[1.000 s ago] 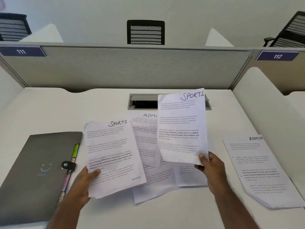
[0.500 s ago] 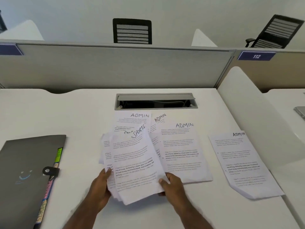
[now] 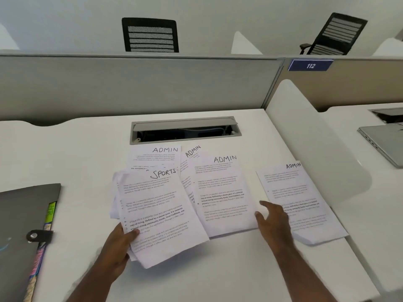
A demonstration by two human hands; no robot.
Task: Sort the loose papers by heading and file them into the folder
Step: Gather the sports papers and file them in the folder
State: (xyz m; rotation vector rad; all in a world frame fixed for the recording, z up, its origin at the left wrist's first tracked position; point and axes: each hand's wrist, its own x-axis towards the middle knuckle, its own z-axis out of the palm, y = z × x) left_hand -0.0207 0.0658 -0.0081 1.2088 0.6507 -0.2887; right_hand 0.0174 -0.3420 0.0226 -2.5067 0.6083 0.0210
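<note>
left hand (image 3: 118, 247) grips crumpled SPORTS sheets (image 3: 159, 214); right hand (image 3: 273, 219) hovers open above ADMIN sheets (image 3: 222, 192), bare bench (image 3: 218, 275) near the front edge

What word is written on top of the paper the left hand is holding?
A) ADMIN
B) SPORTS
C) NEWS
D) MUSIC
B: the left hand grips the bottom corner of a paper with SPORTS handwritten at its top; the papers lying flat beside it say ADMIN.
</note>
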